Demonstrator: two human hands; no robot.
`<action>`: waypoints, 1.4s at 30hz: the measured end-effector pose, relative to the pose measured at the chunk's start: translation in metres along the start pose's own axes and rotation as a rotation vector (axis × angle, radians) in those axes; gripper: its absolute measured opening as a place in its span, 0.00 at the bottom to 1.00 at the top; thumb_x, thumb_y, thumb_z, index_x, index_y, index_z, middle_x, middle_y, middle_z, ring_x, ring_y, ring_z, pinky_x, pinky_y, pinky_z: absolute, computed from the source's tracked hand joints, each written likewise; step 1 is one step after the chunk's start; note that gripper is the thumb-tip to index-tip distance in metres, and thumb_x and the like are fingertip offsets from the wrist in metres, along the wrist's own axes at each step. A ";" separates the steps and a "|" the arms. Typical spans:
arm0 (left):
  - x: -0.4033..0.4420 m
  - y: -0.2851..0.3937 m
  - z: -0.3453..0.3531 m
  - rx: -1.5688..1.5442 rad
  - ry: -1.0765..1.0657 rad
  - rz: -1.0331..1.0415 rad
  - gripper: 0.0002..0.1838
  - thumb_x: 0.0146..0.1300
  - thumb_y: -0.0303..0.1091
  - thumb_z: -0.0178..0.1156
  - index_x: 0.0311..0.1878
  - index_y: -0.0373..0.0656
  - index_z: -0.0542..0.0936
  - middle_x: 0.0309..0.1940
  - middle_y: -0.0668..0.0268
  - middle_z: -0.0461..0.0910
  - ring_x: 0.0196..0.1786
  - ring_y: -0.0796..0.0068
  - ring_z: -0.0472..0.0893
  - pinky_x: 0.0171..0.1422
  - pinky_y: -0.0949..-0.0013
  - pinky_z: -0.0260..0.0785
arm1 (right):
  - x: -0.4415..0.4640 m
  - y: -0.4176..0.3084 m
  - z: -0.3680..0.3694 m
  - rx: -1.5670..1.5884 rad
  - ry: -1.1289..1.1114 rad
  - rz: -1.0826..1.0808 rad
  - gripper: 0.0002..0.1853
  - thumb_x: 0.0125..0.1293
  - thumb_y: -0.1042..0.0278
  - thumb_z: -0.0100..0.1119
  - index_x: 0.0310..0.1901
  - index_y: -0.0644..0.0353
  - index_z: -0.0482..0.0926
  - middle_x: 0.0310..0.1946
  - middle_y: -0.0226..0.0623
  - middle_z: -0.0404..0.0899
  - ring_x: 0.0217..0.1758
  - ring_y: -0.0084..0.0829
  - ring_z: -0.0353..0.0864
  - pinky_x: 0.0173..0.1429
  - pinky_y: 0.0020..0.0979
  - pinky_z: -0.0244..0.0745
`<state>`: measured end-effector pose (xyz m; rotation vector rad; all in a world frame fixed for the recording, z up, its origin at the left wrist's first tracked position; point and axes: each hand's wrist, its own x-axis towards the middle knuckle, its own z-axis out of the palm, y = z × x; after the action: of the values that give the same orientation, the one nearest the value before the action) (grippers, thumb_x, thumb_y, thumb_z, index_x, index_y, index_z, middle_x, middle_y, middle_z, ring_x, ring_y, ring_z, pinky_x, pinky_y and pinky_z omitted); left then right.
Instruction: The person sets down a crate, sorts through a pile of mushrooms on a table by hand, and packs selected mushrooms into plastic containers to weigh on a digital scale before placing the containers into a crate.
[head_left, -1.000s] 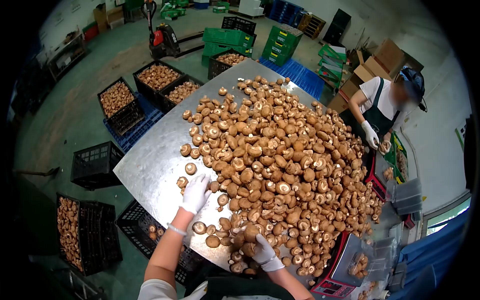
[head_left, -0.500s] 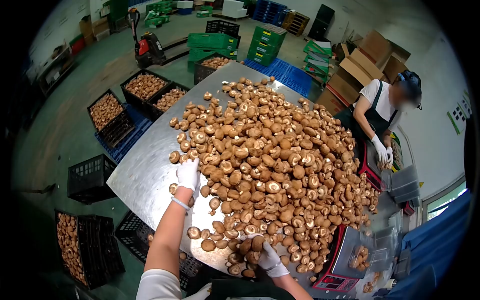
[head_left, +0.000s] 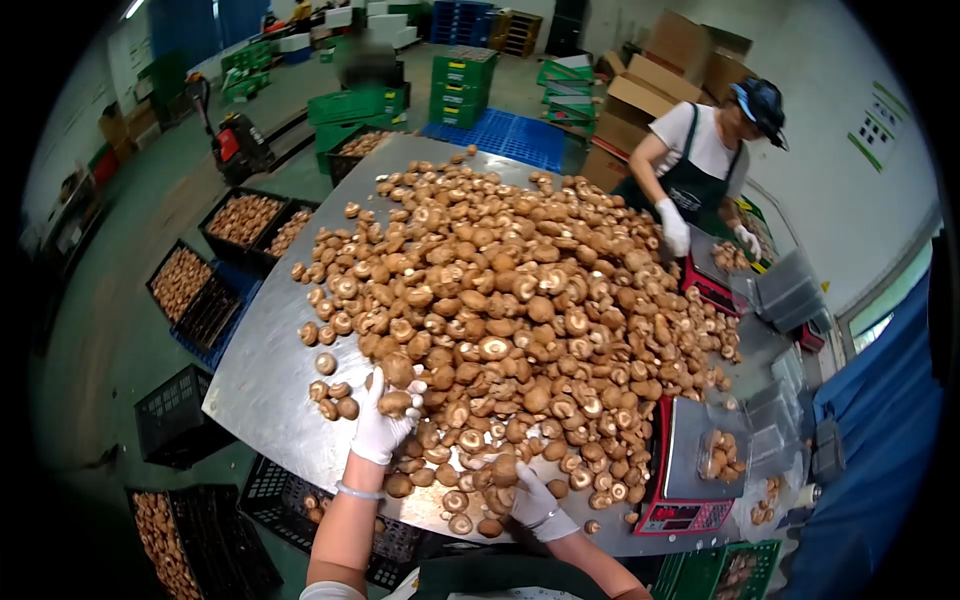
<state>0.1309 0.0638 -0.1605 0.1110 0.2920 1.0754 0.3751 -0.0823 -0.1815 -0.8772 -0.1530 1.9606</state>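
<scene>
White gloves cover both hands. My left hand (head_left: 385, 422), near the left part of the metal table (head_left: 262, 350), is closed around brown mushrooms (head_left: 395, 403) at the pile's edge. By the table's near edge, my right hand (head_left: 536, 503) holds mushrooms (head_left: 504, 470) between thumb and fingers. A large heap of mushrooms (head_left: 520, 290) spreads over the table beyond both hands. Several loose mushrooms (head_left: 325, 364) lie left of my left hand.
A red scale (head_left: 685, 515) bearing a clear box of mushrooms (head_left: 720, 456) stands right of my right hand. A co-worker (head_left: 690, 165) works at another scale (head_left: 712, 290), back right. Black crates (head_left: 180, 415) stand on the left floor.
The view has shifted to the right. My left hand has moved closer to my right hand and now holds mushrooms. The co-worker's hands have moved apart; mushrooms now lie on the far scale.
</scene>
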 end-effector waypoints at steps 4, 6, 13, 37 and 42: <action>0.003 -0.052 0.032 0.197 -0.005 -0.050 0.26 0.71 0.53 0.46 0.57 0.39 0.73 0.44 0.58 0.80 0.37 0.70 0.78 0.37 0.73 0.70 | -0.019 0.006 -0.032 -0.720 0.029 -0.527 0.22 0.73 0.62 0.45 0.64 0.64 0.64 0.59 0.33 0.70 0.59 0.23 0.70 0.64 0.26 0.66; 0.011 -0.085 0.040 0.363 -0.008 -0.085 0.24 0.71 0.50 0.46 0.59 0.40 0.72 0.47 0.59 0.80 0.36 0.72 0.79 0.36 0.74 0.70 | -0.034 -0.006 -0.038 -0.591 0.123 -0.463 0.21 0.73 0.65 0.47 0.63 0.64 0.65 0.58 0.31 0.70 0.59 0.22 0.71 0.64 0.25 0.66; 0.040 -0.231 0.108 0.474 -0.182 -0.203 0.25 0.67 0.37 0.55 0.65 0.42 0.65 0.54 0.63 0.73 0.47 0.71 0.79 0.47 0.70 0.76 | -0.158 -0.117 -0.080 -0.283 0.208 -0.479 0.24 0.71 0.60 0.50 0.63 0.65 0.63 0.55 0.37 0.72 0.58 0.26 0.73 0.60 0.27 0.71; 0.051 -0.415 0.158 1.402 -0.140 0.185 0.12 0.67 0.26 0.52 0.52 0.35 0.78 0.45 0.67 0.80 0.48 0.78 0.77 0.54 0.74 0.69 | -0.301 -0.313 -0.283 -1.035 0.682 -1.184 0.16 0.72 0.63 0.48 0.53 0.64 0.77 0.48 0.43 0.79 0.55 0.35 0.77 0.60 0.31 0.67; 0.035 -0.420 0.155 1.374 -0.117 0.082 0.13 0.70 0.29 0.52 0.54 0.36 0.77 0.45 0.65 0.80 0.49 0.78 0.78 0.54 0.75 0.70 | -0.282 -0.318 -0.276 -1.476 0.663 -1.092 0.26 0.64 0.60 0.59 0.63 0.55 0.70 0.62 0.46 0.69 0.65 0.42 0.68 0.68 0.36 0.62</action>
<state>0.5476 -0.0967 -0.1152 1.4098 0.8830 0.7732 0.8605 -0.2035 -0.0989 -1.7327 -1.4211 0.2228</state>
